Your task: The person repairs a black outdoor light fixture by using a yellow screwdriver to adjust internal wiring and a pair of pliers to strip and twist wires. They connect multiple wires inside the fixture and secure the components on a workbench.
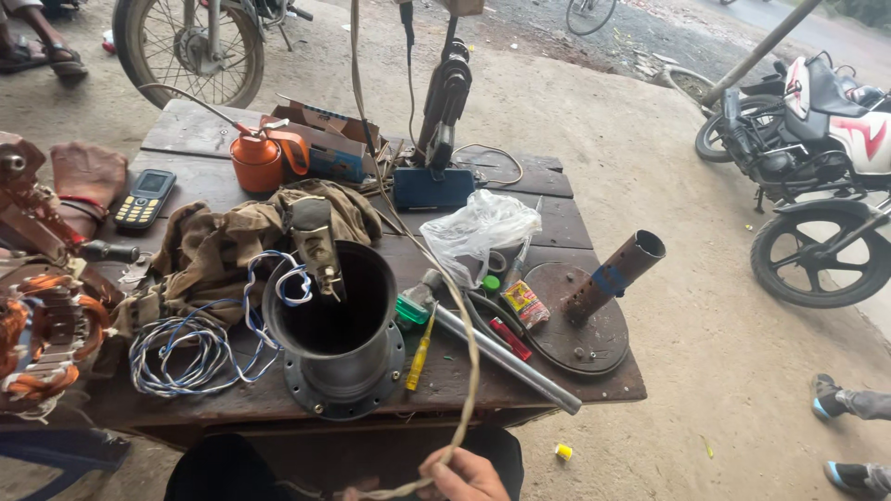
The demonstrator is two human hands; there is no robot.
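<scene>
Right hand (469,478) at bottom edge, grip closed on a frayed tan rope (461,325); left hand out of view. Rope runs taut up over the desk (557,223), past the dark flanged steel pipe (339,325), to the top edge.

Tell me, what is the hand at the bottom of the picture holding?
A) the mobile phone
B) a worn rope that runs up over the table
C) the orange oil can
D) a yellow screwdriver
B: the hand grips a frayed rope that rises across the table, while the yellow screwdriver, orange oil can and mobile phone all lie untouched on the wooden table.
</scene>
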